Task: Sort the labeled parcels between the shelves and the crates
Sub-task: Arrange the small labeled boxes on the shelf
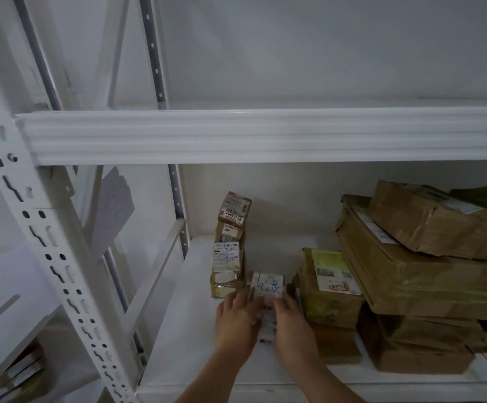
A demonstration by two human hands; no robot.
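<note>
A small white-labelled parcel with blue handwriting lies on the lower white shelf. My left hand grips its left side and my right hand grips its right side. Its near end is hidden between my hands. Just left of it stands a stack of small brown parcels with printed labels. To its right sits a brown box with a yellow-green label.
Large brown cardboard parcels are piled at the right of the shelf. The upper shelf beam crosses overhead. A perforated white upright stands at the left. Another shelf unit with parcels shows at bottom left.
</note>
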